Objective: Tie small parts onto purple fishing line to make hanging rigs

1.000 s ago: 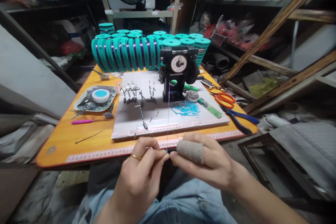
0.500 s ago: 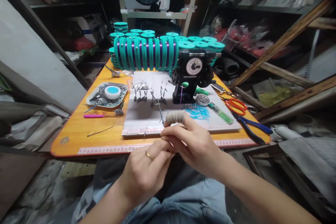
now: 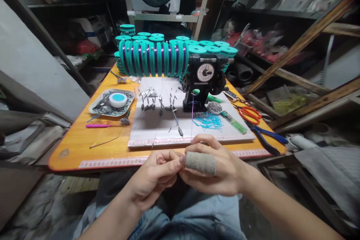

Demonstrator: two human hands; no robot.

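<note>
My left hand (image 3: 156, 178) and my right hand (image 3: 213, 168) meet fingertip to fingertip over my lap, just in front of the orange table (image 3: 84, 142). Both pinch a thin purple line (image 3: 192, 120) that runs up to the black winding machine with a dial (image 3: 204, 82). A grey cloth wrap (image 3: 200, 163) covers one finger of my right hand. Whatever sits between the fingertips is too small to make out.
A white board (image 3: 157, 123) carries small metal rigs, a spring piece (image 3: 177, 120) and blue tube bits (image 3: 208, 122). Teal spools (image 3: 153, 58) line the back. A tray with a blue-white roll (image 3: 118, 99), pink tool (image 3: 97, 125), orange scissors (image 3: 250, 113), blue pliers (image 3: 267, 137) and green lighter (image 3: 233, 122) lie around.
My right hand has come back down from the board's front edge to the table edge, meeting my left hand again. The view shifted slightly.
</note>
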